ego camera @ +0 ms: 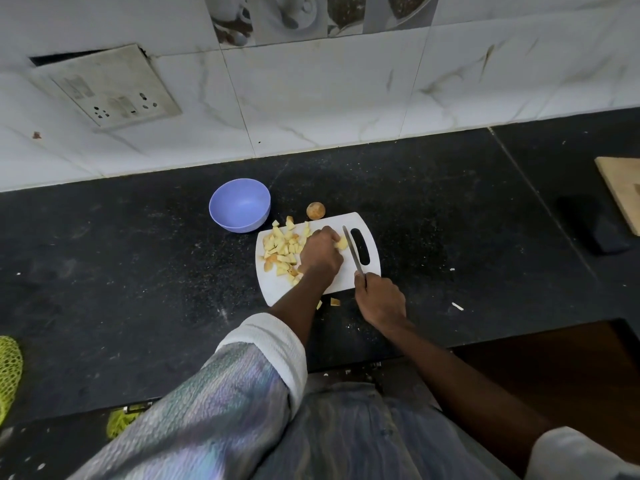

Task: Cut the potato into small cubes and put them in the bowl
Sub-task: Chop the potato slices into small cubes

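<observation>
No legible text, label, brand name, number or sign is found anywhere in the view. The switch plate (105,88) on the tiled wall carries pale rectangular patches that may be worn markings or stickers, but nothing on them can be read at this sharpness. The decorative tiles (318,15) along the top edge show printed pictures of cups only, with no lettering. The cutting board (346,282) and bowl (239,205) bear no visible marking.

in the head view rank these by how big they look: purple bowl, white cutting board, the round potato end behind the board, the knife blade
1. white cutting board
2. purple bowl
3. knife blade, long but thin
4. round potato end

All four lie about equally far from the camera, so the order is fairly safe.
</observation>
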